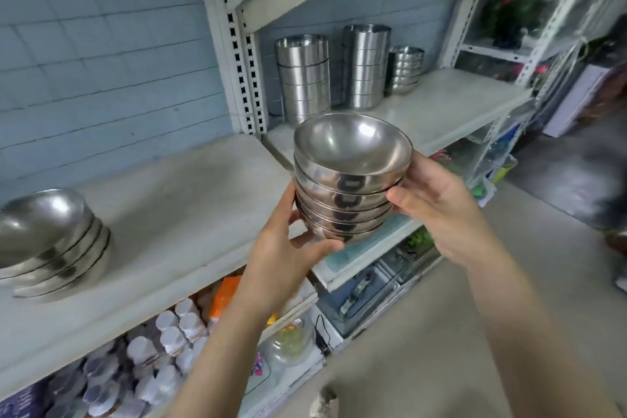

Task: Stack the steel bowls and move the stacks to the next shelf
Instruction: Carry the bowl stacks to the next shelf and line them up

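A pale blue tiled wall (pixel 101 61) backs two white metal shelves set side by side, with a slotted upright (pixel 244 68) between them. In front of that upright, in the air over the front edge where the left shelf (pixel 190 207) meets the right shelf (pixel 451 102), both hands hold a stack of steel bowls (pixel 349 187). Several bowls are nested mouth up and the stack sits nearly level. The outer walls are mirror-bright and carry dark reflections. The top bowl's inside shows a duller sheen with one bright highlight.

The left hand (pixel 291 248) grips the foot of the stack, its thumb laid across the front of the lowest bowl and its fingers curled round the left side. The right hand (pixel 437 210) clamps the right side, the thumb pressing about midway up and the fingers hidden behind the bowls.

At the left end of the left shelf rests a second nested stack (pixel 57 248), which looks tilted and is cut off by the picture's edge. Three more stacks stand along the back edge of the right shelf: a wide stack (pixel 303 78) nearest the upright, a taller stack (pixel 366 68) just beside it, and a small stack (pixel 405 69) of rounder bowls to the right.

On the shelf below, white-capped bottles (pixel 169 332) are packed close together
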Demonstrator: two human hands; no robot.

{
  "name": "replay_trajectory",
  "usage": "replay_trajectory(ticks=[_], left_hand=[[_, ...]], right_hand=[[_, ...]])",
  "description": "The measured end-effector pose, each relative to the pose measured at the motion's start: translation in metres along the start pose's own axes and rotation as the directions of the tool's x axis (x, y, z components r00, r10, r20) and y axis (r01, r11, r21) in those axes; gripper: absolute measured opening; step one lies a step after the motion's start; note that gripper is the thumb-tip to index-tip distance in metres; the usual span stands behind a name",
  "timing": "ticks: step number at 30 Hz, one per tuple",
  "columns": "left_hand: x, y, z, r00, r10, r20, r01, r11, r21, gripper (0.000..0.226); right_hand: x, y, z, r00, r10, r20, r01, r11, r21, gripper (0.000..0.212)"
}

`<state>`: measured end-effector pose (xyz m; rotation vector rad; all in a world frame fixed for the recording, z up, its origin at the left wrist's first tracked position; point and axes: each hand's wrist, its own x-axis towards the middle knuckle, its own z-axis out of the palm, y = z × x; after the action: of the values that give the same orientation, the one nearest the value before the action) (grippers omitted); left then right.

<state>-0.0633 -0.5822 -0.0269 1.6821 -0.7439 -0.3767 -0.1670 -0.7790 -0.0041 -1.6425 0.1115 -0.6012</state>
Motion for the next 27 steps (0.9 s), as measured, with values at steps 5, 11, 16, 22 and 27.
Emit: replay_trajectory(ticks=[5,11,16,22,27], left_hand=[[0.079,-0.007,0.047,0.991,0.053,0.124,-0.048,0.998,-0.045,0.094],[0.159,-0.004,0.109,0.961,0.111,0.254,-0.099,0.993,-0.06,0.089],[0.207,0.005,0.168,0.942,0.106,0.318,-0.079,0.992,-0.098,0.087],[0.264,0.011,0.257,0.954,0.093,0.283,-0.068,0.993,-0.098,0.085],[0.305,0.022,0.335,0.973,0.041,0.225,-0.021,0.996,-0.091,0.089]], right_hand=[[0.035,0.013,-0.061,0.991,0.009,-0.13,-0.019,0.997,-0.07,0.087],[0.062,0.03,-0.135,0.968,0.01,-0.249,-0.049,0.987,-0.151,0.088],[0.079,0.039,-0.2,0.957,0.022,-0.288,-0.062,0.989,-0.131,0.094],[0.112,0.063,-0.3,0.965,0.031,-0.259,-0.066,0.99,-0.127,0.084],[0.144,0.071,-0.393,0.982,0.018,-0.186,-0.05,0.985,-0.168,0.09]])
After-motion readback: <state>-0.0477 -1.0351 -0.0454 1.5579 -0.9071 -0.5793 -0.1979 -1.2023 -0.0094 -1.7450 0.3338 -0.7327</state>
